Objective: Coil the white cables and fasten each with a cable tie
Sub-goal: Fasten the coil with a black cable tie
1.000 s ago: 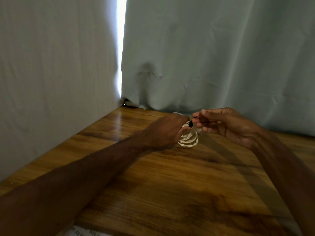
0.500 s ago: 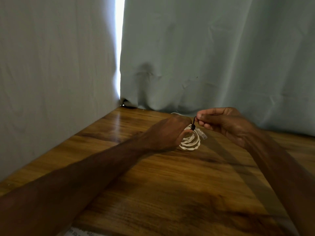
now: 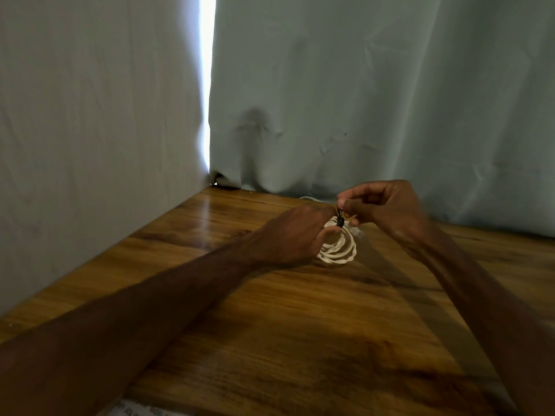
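Observation:
A small coil of white cable (image 3: 339, 249) stands on the wooden table (image 3: 270, 325), towards the far edge. My left hand (image 3: 292, 232) grips the coil from the left, its fingers curled round the loops. A black cable tie (image 3: 340, 219) wraps the top of the coil. My right hand (image 3: 387, 210) pinches the tie's upright tail between thumb and fingertips, just above the coil. A clear connector end (image 3: 359, 234) sticks out to the coil's right. Another piece of white cable (image 3: 309, 199) shows behind the hands at the curtain's foot.
Pale cloth curtains (image 3: 360, 100) close off the table at the back and the left, with a bright gap (image 3: 207, 85) between them. A printed paper (image 3: 141, 409) lies at the near table edge.
My right hand has closed on the tie's tail and risen a little, drawing it upward. My left hand keeps its hold on the coil.

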Motion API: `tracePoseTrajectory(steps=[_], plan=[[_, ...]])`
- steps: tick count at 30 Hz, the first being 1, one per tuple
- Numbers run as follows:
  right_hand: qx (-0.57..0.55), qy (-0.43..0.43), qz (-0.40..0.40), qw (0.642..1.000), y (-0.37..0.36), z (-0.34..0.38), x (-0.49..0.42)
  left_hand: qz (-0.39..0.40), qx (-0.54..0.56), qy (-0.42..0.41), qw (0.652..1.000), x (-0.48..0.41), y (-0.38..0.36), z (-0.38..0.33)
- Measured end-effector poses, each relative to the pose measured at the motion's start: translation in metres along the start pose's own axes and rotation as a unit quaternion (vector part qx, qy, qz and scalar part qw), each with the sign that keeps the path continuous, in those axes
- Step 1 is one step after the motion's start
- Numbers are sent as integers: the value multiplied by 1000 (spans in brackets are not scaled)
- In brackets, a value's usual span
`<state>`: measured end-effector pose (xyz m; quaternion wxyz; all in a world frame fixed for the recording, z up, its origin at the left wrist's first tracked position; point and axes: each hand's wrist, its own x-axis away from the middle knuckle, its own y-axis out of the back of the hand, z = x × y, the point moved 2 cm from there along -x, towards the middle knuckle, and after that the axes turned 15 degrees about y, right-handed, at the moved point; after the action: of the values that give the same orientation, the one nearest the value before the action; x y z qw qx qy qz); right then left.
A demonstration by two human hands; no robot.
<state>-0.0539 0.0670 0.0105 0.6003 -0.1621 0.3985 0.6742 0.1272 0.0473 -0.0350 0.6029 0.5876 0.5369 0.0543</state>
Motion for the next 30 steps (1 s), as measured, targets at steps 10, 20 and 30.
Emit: tracePoseTrajectory(steps=[10,20,30], plan=[[67,83,3,994,-4,0,-1,2,18,3,1000,0,3,-2],[98,130,-2,987,-8,-2,0,2,44,0,999,0,7,-2],[85,139,5,987,-7,-2,0,0,57,3,998,2,11,-4]])
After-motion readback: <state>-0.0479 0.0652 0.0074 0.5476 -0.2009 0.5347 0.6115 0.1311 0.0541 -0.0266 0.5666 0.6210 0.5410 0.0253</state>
